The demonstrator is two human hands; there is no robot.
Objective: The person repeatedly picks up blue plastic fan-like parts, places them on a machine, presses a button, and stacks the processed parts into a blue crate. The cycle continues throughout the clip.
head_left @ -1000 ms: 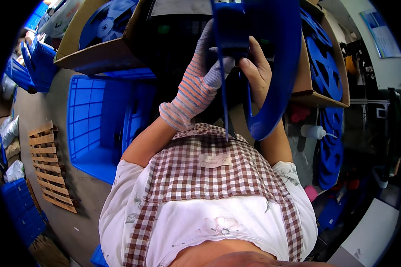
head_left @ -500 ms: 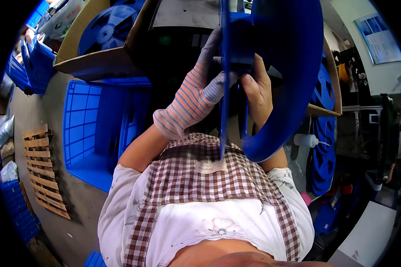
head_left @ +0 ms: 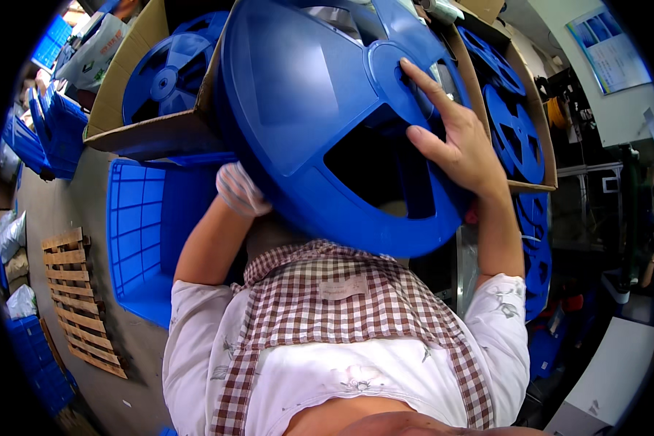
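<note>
A large blue plastic reel hangs tilted in front of me, its broad face with a round hub and cut-out windows turned up toward me. My left hand, in a striped knit glove, reaches behind the reel's left edge and supports it. Its fingers are hidden there. My bare right hand lies on the face at the right. Its index finger stretches to the hub's centre and the thumb sits apart by a window's edge. The other fingers are hardly visible.
Cardboard boxes hold more blue reels at the far left and more reels at the right. A blue plastic crate stands at my left, with a wooden pallet on the floor beyond it. A white board hangs far right.
The reel has turned from edge-on to showing its broad face. My left hand has moved left and behind it. My right hand has shifted from between the flanges onto the face.
</note>
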